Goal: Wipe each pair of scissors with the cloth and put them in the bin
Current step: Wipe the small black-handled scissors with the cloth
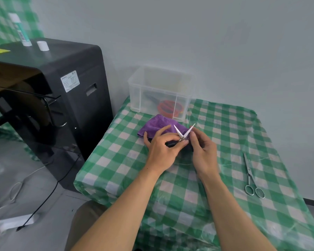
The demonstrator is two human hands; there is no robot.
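Head view: left hand [159, 148] and right hand [204, 153] grip splayed scissors [182, 136]

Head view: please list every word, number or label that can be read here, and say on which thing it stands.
Nothing here can be read.
White label on the black machine: printed lines, too small to read.
Print on the white tube standing on top of it: blurred.
Open scissors, bin, cloth: no writing visible.

Checked table [216, 142]: bin [134, 91], cloth [158, 124], scissors [249, 170]
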